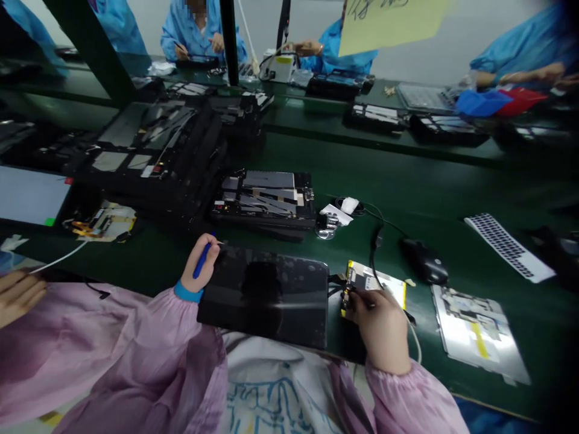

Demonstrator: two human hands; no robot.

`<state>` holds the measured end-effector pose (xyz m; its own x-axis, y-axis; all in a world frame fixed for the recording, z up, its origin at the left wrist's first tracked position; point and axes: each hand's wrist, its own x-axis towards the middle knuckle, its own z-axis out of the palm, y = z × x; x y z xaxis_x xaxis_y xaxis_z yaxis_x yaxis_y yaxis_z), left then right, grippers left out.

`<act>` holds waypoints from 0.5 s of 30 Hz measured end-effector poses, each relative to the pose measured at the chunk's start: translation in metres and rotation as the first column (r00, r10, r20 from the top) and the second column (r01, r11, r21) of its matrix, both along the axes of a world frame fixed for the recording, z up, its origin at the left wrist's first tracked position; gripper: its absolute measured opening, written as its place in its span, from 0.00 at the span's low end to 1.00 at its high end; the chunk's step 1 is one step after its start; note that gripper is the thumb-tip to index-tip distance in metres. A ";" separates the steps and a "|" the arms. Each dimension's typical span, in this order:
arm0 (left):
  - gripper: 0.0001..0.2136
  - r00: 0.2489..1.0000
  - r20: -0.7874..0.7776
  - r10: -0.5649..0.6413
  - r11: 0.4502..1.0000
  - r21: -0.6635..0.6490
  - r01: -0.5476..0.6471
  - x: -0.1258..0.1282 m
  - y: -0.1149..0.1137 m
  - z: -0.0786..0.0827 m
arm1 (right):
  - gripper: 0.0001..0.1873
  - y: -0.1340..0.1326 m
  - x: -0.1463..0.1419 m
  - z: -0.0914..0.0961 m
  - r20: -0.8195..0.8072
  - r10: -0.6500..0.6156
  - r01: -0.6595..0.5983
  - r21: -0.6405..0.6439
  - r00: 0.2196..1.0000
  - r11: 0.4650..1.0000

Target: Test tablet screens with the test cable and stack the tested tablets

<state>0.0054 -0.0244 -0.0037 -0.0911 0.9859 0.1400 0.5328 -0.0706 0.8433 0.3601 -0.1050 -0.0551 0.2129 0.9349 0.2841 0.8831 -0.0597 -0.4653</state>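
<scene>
The grip of the left hand (pixel 202 265), left of centre in the frame, is closed around a slim blue pen (pixel 201 260) and sits at the upper left corner of the dark screen (pixel 266 295). The right hand (pixel 382 328), lower right of centre, has its fingertips gathered at the left edge of a flat pack (pixel 362 278); we cannot tell whether they pinch a part or just press it.

The screen lies flat at lower centre, with short black leads (pixel 335 279) reaching across to the pack. We judge the two are already linked, or nearly so; the glass shows no lit picture, and neither part sits in a shell, so closing up looks undone.

We see smooth, glossy glass with faint smudges, and a pale, thin rectangular pack trimmed in yellow. On the painted green tabletop (pixel 420 199), a shiny metal plate (pixel 484 331) with a yellow strip lies at lower right, near a rounded black mouse (pixel 425 260). Matte black trays (pixel 266 193) with grey panels sit above the screen.
</scene>
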 end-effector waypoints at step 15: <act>0.23 0.999 -0.039 0.023 0.999 0.032 -0.022 -0.006 0.009 -0.005 | 0.12 0.007 -0.006 0.009 -0.069 -0.057 0.055 -0.029 0.996 0.998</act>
